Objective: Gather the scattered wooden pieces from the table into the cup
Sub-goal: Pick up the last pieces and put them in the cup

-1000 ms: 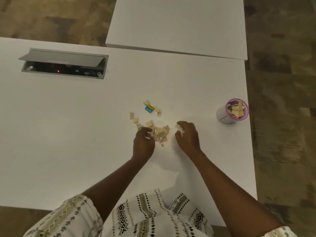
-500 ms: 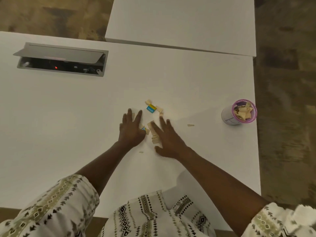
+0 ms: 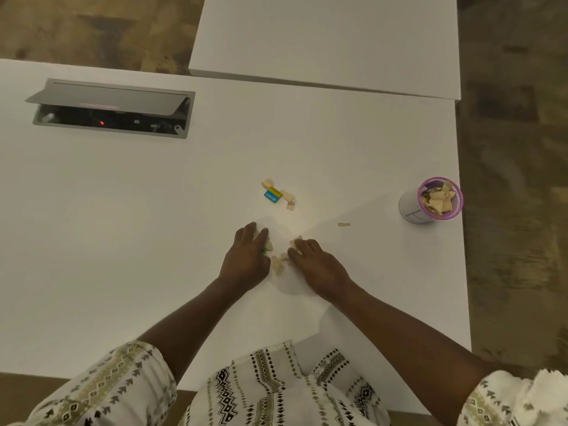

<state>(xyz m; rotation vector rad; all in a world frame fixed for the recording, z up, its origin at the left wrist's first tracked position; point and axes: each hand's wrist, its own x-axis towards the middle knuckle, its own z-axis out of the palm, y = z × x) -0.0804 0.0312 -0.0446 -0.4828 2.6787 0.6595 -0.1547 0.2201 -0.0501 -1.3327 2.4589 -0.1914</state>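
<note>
Small tan wooden pieces (image 3: 278, 263) lie in a loose heap on the white table (image 3: 123, 241) between my two hands. My left hand (image 3: 246, 256) rests against the heap's left side, fingers only slightly bent. On the right, my right hand (image 3: 316, 265) curls its fingers over several pieces. A second small cluster (image 3: 287, 196) with a blue and yellow block (image 3: 273, 194) lies farther back. One stray sliver (image 3: 343, 224) lies to the right. The cup (image 3: 413, 207), white with a pink mesh rim, stands near the table's right edge and holds several pieces.
An open grey cable box (image 3: 110, 109) is sunk into the table at the back left. A second white table (image 3: 322, 41) adjoins at the back. The right table edge runs just past the cup, with patterned carpet beyond.
My hands were spread flat over the pieces half a second ago. They have drawn back toward me and the right hand's fingers have curled, pulling the pieces into a heap.
</note>
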